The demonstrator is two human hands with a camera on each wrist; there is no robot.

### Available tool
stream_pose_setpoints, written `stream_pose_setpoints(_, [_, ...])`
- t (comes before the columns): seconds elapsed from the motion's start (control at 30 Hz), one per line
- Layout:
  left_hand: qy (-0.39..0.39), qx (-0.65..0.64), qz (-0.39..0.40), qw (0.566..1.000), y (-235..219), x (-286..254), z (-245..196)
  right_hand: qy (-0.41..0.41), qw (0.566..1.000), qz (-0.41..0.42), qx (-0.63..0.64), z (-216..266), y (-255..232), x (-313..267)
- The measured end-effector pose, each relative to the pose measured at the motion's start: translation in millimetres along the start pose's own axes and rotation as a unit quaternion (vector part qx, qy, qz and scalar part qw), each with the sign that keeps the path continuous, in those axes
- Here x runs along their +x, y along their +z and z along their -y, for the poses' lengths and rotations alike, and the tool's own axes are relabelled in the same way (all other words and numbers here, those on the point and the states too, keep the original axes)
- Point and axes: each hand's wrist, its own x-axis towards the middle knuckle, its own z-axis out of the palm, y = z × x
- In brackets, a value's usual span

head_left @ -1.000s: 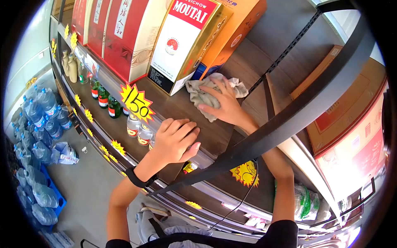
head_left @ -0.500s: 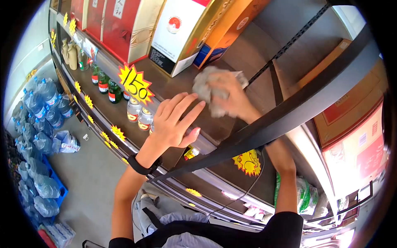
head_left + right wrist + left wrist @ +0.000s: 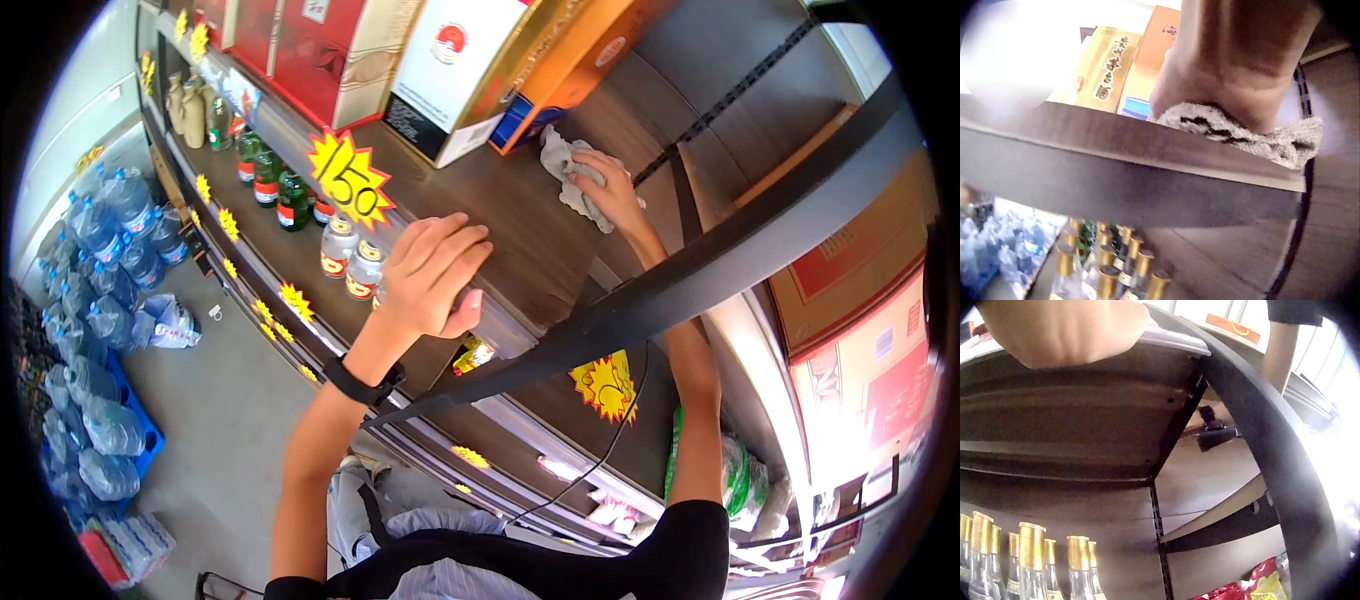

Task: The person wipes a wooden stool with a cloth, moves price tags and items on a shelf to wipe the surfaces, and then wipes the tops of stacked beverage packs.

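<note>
In the head view, my right hand (image 3: 615, 195) holds a crumpled grey-white cloth (image 3: 556, 158) against the brown shelf board (image 3: 525, 225), near its far right end. The right wrist view shows the cloth (image 3: 1294, 142) bunched beneath the hand, its fingertips hidden. My left hand (image 3: 428, 278) rests at the shelf's front edge, its fingers lying together and the thumb apart, with nothing held. From below, in the left wrist view, part of the left hand (image 3: 1072, 334) shows over the shelf lip. Left of the cloth stand a white-and-gold liquor box (image 3: 450, 70) and an orange box (image 3: 570, 75).
A curved black shelf upright (image 3: 660, 290) crosses between the arms. A yellow price tag (image 3: 348, 180) sticks out from the shelf edge. Glass bottles (image 3: 265, 180) and cans (image 3: 338, 248) stand on the shelf below. Large water bottles (image 3: 110, 410) are piled on the floor at left.
The right hand has moved the cloth right and away from the boxes along the shelf, its fingers now less spread. The left hand's fingers spread, then drew together at the edge.
</note>
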Motion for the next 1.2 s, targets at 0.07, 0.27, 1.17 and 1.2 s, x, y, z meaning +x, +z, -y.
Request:
stream_pose_setpoints(0.07, [0.006,-0.004,-0.021,1.0,4,-4,-1,-0.053,0.997,0.042,0.026,21,5,7])
stream_pose_setpoints(0.27, [0.006,0.002,-0.006,1.0,-10,0,-3,-0.121,0.954,0.219,0.167,115,-18,-15])
stream_pose_setpoints(1.17, [0.054,0.169,-0.013,0.984,-44,189,34,-0.157,0.973,0.157,0.067,133,-9,-5])
stream_pose_setpoints(1.2, [0.01,0.175,-0.006,0.985,-33,211,43,-0.149,0.978,0.132,0.059,129,-12,-13])
